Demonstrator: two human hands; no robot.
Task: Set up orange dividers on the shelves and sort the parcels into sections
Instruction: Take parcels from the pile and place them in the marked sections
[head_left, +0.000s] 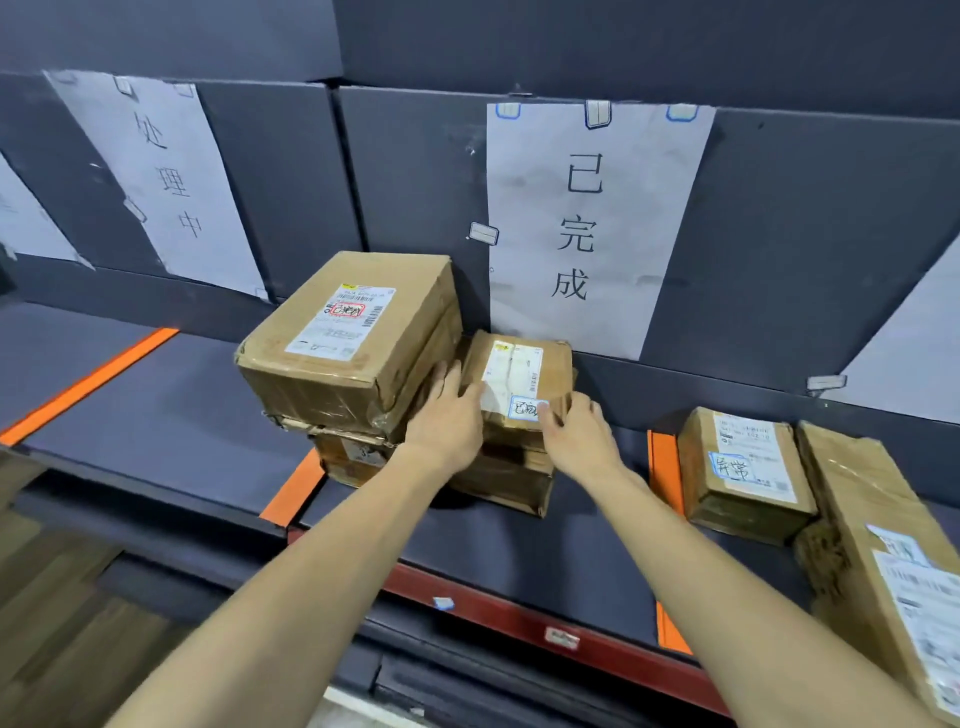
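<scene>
Left hand (445, 415): fingers straight, flat against small parcel (519, 382). Right hand (579, 434): fingers loosely extended, touching its front edge; neither grips.

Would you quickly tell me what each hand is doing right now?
Left hand: open, straight fingers pressing the small parcel's left side.
Right hand: open, fingers touching the same parcel's right front edge.

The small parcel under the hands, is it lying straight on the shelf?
No, the small parcel sits on top of another box, with both hands on it.
</scene>
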